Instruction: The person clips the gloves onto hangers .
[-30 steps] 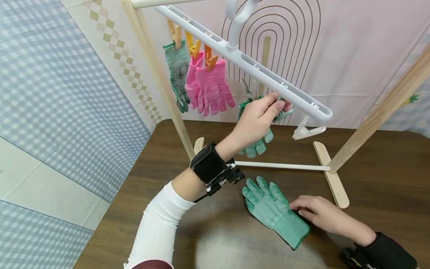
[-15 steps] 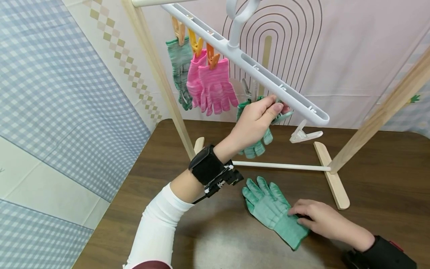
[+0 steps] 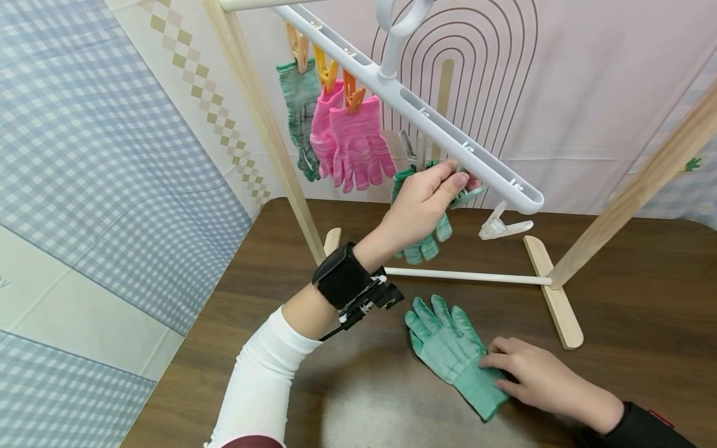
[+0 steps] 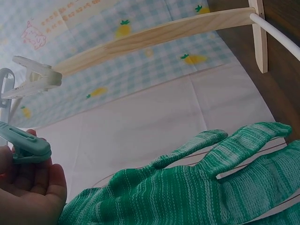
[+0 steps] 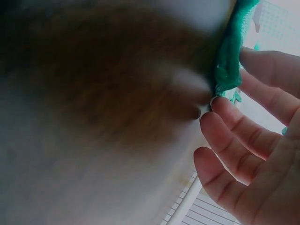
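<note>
My left hand [image 3: 422, 202] pinches a pale green clothespin [image 4: 30, 143] under the white hanger bar [image 3: 414, 106]. Close beside it a green striped glove [image 4: 173, 197] hangs from a grey clip [image 3: 411, 149], partly hidden by the hand in the head view. Another green glove [image 3: 454, 351] lies flat on the table, fingers pointing away. Over its cuff edge, my right hand [image 3: 534, 376] has loosely bent fingers touching the fabric; in the right wrist view the fingertips [image 5: 213, 124] are at the table beside the glove's edge [image 5: 229, 65].
Pink gloves [image 3: 358, 140] and a further green glove [image 3: 299, 106] hang by clothespins at the bar's left. A white clothespin [image 3: 504, 227] dangles at its right end. Wooden posts [image 3: 633, 186] and a low white rod [image 3: 465, 274] frame the brown table [image 3: 644, 298].
The hanger bar's right end has swung slightly down and left, and my left hand with the clothespin has drifted along. My right hand has slid lower over the cuff, and the glove has shifted slightly.
</note>
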The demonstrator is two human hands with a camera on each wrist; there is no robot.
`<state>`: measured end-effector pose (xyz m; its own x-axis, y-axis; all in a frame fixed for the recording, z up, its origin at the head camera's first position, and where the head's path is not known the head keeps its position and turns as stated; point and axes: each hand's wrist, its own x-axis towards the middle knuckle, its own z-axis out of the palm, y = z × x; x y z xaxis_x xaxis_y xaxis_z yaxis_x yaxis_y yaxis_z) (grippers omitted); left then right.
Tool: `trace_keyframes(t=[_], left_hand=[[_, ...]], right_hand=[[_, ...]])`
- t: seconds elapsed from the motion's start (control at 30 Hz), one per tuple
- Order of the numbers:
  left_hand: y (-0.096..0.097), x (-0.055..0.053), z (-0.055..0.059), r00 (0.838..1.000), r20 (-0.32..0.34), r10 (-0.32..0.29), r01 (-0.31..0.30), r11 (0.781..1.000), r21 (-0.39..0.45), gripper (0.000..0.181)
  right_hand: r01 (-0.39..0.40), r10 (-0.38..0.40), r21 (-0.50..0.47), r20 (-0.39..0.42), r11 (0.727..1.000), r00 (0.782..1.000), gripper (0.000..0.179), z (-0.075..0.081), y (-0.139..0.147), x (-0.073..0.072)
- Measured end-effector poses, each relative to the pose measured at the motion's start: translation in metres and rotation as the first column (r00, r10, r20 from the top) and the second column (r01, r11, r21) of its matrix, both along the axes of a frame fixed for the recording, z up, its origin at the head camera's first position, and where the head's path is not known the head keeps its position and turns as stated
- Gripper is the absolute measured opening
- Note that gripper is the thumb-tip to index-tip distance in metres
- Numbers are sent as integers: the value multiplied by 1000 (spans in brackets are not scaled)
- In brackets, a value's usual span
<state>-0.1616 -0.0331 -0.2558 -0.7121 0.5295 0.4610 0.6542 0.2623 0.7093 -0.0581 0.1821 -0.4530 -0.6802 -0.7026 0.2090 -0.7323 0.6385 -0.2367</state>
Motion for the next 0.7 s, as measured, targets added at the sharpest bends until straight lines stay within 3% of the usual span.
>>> trace_keyframes(t=[0.33, 0.7], left_hand=[[0, 0, -1, 1000, 1, -1, 1, 1000, 19, 25], [1, 1, 0, 1000, 18, -13, 13, 999, 37, 24]], right_hand=[[23, -26, 52, 48, 998, 998, 31, 3, -2, 4], [18, -33, 116, 124, 993, 992, 46, 7, 0, 6]])
